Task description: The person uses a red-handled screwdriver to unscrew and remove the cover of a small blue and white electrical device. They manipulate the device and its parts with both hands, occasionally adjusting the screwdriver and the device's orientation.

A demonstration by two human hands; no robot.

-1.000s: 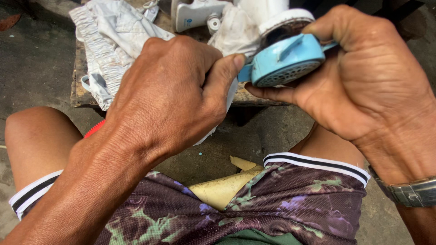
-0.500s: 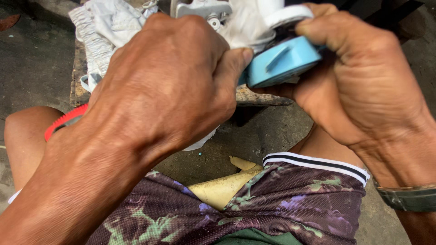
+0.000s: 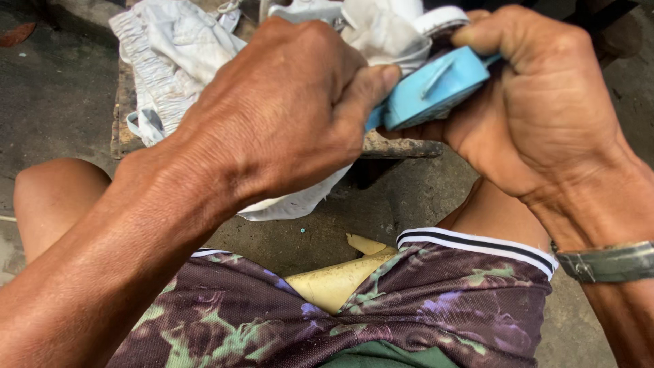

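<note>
My right hand grips a light blue plastic part, round-edged with a raised rib on its face, held tilted in front of me. My left hand is closed into a fist against the part's left end, thumb pressed at its edge; what the fingers pinch is hidden. A white round piece shows just behind the blue part. A grey metal watch band circles my right wrist.
A worn wooden board lies on the dark concrete ground, carrying crumpled white cloth and white plastic pieces. My knees in patterned purple shorts frame a yellowish seat edge.
Both hands have risen and moved closer to the camera. The blue part tilted so more of its face shows, and my left thumb shifted onto its left edge.
</note>
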